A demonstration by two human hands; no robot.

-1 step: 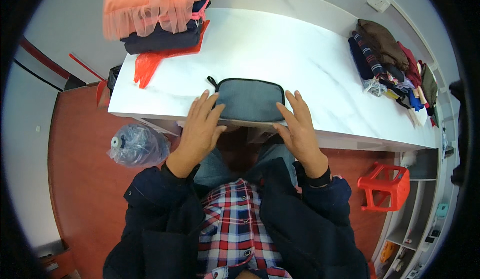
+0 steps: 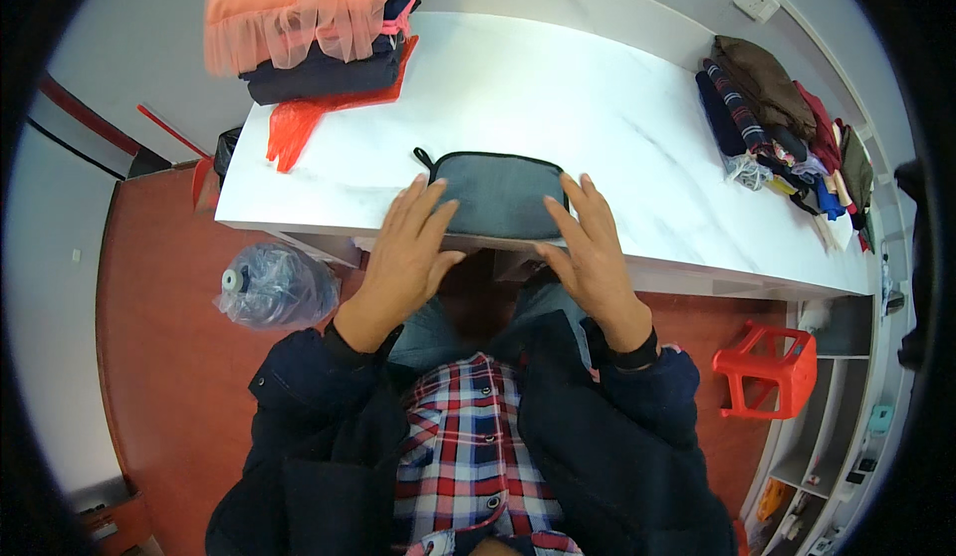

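Observation:
A grey zip pouch point(image 2: 500, 196) with black edging lies flat at the front edge of the white marble-patterned table. Its small black loop point(image 2: 423, 157) sticks out at the far left corner. My left hand point(image 2: 398, 257) is over the pouch's left end, fingers stretched and slightly spread. Over the right end is my right hand point(image 2: 596, 257), likewise with fingers apart, thumb pointing inward. Fingertips of both hands overlap the pouch's sides; whether they press on it I cannot tell. Neither hand grips anything.
Folded dark clothes point(image 2: 324, 80) under peach tulle fabric point(image 2: 299, 8) sit on a red plastic bag point(image 2: 294, 133) at the far left. More clothes point(image 2: 762, 88) are heaped at the right. A wrapped water jug point(image 2: 279, 287) and a red stool point(image 2: 767, 369) stand on the floor.
Both hands have shifted slightly inward, their index fingers reaching a little further over the pouch. The pouch stays at the table's front edge.

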